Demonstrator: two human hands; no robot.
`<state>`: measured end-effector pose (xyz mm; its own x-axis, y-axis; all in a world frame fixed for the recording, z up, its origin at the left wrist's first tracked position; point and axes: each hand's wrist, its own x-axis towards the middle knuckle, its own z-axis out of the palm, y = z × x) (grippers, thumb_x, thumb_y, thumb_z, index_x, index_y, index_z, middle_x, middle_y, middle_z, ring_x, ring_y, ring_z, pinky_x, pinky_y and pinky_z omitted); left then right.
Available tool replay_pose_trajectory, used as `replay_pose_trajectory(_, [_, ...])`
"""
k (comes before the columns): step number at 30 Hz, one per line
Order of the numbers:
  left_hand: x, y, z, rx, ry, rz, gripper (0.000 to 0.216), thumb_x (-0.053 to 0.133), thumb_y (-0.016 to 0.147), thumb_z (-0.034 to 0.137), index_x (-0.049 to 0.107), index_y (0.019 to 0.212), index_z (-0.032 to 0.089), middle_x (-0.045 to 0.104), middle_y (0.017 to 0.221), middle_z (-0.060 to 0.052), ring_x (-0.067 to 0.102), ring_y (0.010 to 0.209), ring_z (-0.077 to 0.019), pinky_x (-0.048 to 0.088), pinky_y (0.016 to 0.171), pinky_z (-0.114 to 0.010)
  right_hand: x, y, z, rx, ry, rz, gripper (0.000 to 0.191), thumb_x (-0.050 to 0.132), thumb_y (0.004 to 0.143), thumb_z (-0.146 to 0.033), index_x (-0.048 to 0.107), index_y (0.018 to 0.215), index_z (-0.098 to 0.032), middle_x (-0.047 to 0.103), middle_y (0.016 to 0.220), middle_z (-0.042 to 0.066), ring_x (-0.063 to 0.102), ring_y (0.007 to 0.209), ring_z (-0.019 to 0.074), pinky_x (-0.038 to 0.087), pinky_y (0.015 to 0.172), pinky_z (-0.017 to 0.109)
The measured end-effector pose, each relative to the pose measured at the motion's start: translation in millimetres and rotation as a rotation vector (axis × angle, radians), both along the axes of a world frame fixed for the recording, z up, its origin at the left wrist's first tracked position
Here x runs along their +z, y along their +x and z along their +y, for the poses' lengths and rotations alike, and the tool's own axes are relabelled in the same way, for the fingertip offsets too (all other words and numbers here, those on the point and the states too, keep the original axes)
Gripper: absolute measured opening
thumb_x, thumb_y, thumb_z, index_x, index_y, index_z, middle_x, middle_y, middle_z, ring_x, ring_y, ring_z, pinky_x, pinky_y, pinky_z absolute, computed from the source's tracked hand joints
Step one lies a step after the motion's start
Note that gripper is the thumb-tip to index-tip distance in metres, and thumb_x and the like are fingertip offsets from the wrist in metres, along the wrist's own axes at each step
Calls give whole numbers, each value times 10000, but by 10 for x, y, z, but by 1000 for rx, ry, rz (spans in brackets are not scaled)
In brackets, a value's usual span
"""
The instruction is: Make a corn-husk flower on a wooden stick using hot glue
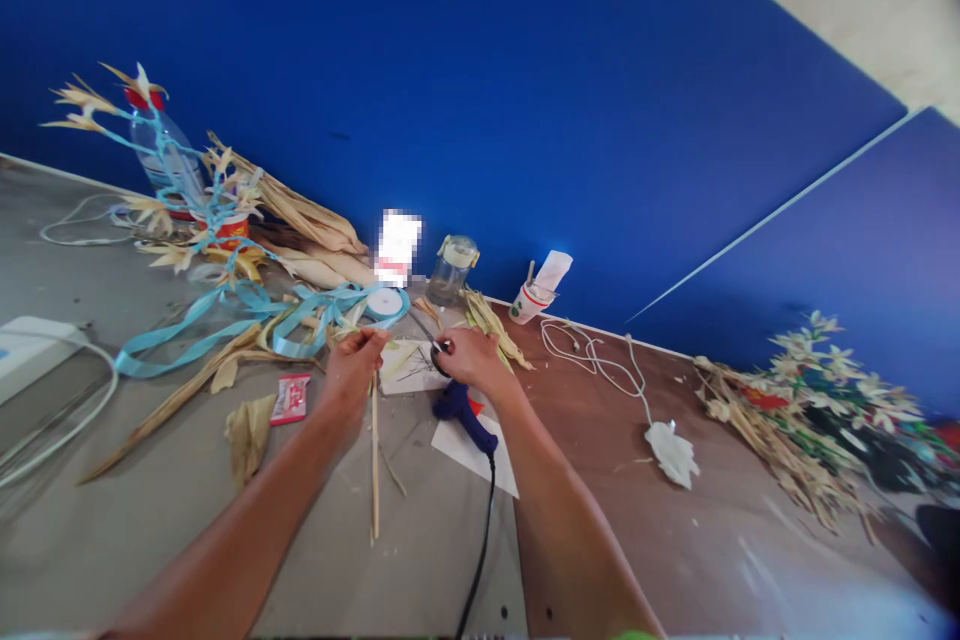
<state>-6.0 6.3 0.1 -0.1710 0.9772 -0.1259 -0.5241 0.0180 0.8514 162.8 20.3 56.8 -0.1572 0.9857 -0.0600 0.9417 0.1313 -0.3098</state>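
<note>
Left hand: reaches in from the near left; thumb and fingertips are brought together in a pinch, but what, if anything, lies between them is too small to tell.
Right hand: reaches in from the near right, its fingers closed around the handle of the scissors.
Scissors: in the right hand, between the two hands; dark handle, blade pointing far and left; how wide the blades stand cannot be told.
Card: white, dark lines across it, flat on the table between the hands.
Stick: pale and slender, running toward the near side from just below the left hand; whether it is held cannot be told.
Glue gun: blue, near the right hand, partly over white paper; its black cord runs to the near edge.
Left side: blue ribbon in loose loops, its spool at the far end; red packet beside a dry husk.
Far left: bottle behind a blue-wrapped flower branch.
Far middle: jar, then cup to its right.
Right side: white cable, crumpled tissue and, farther right, dried flowers.
Surface: table, grey at left, brown at right; blue partition behind.
</note>
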Motion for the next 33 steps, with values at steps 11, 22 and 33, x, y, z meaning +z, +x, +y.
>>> replay_pose_trajectory(11, [168, 43, -101, -155, -9, -170, 276, 768, 607, 254, 516, 656, 153, 385, 494, 92, 330, 423, -22, 314, 445, -166, -182, -56, -544, -145, -412, 1504, 360, 672, 661, -389, 578, 944, -187, 653, 650, 20, 577, 617, 151, 398, 578, 247])
replay_pose_trajectory(22, [119, 25, -62, -88, -74, -158, 289, 771, 587, 264, 511, 656, 157, 388, 486, 96, 337, 419, -22, 320, 433, -158, -528, -282, -645, -113, -140, 1373, 348, 674, 667, -314, 625, 990, -196, 523, 650, -34, 455, 565, 94, 363, 539, 215])
replay_pose_trajectory(33, [161, 47, -77, -127, -68, -232, 320, 759, 618, 246, 451, 608, 162, 360, 470, 100, 319, 409, -20, 317, 440, -166, -599, -439, -830, -78, 6, 992, 316, 548, 727, -217, 609, 1030, -155, 589, 724, 7, 505, 605, 119, 420, 561, 228])
